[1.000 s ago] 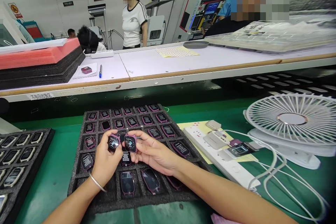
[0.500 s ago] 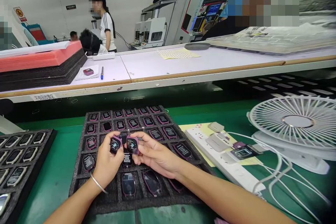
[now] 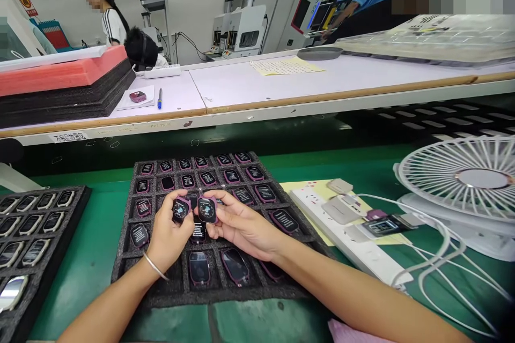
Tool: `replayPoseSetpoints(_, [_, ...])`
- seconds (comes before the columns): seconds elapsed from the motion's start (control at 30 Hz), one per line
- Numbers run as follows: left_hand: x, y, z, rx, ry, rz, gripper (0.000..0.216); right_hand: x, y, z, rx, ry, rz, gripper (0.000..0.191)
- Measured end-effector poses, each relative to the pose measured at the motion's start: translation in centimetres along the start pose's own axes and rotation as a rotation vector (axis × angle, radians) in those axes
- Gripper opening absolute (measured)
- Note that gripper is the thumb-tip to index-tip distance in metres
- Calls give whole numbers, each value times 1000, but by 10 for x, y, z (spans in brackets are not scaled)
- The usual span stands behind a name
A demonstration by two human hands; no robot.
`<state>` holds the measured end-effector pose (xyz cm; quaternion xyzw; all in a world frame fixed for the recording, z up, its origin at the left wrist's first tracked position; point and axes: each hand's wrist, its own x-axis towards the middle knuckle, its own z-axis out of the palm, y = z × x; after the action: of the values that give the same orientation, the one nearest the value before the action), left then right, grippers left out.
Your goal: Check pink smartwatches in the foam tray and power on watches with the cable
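My left hand (image 3: 167, 238) is closed round a pink smartwatch body (image 3: 181, 209) with a lit screen. My right hand (image 3: 237, 228) pinches a second pink smartwatch body (image 3: 206, 209), also lit, right beside the first. Both hands hover over the middle of a black foam tray (image 3: 124, 249) whose pockets hold several more pink watch bodies. A thin bracelet circles my left wrist.
A second black foam tray (image 3: 60, 225) of watch bodies lies at the left. To the right are a white power strip (image 3: 362, 257) with chargers and cables, and a white fan (image 3: 462, 182). A raised white shelf (image 3: 322, 91) carries foam stacks, a pen and papers. Other people stand beyond it.
Both hands keep the two watches side by side. The view has shifted a little, and the standing person in the background has walked further left.
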<state>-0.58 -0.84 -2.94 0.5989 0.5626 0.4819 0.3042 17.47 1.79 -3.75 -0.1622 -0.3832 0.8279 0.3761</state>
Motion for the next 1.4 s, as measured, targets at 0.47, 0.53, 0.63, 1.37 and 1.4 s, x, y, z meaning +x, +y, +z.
replayPoseSetpoints(0.47, [0,0,1,5,7,24,37,-1,0,-1,-12,4,10,37])
replayPoseSetpoints(0.53, [0,-1,2,5,7,15,37,0,0,0,-6,13,21,38])
replayPoseSetpoints(0.63, [0,-1,2,10,4,21,37,1,0,-1,-1,21,30,38])
replayPoseSetpoints(1.37, [0,0,1,5,-8,-23,38,0,1,1,-35,46,26,39])
replayPoseSetpoints(1.4, [0,0,1,6,-9,-26,38,0,1,1,-38,47,27,39])
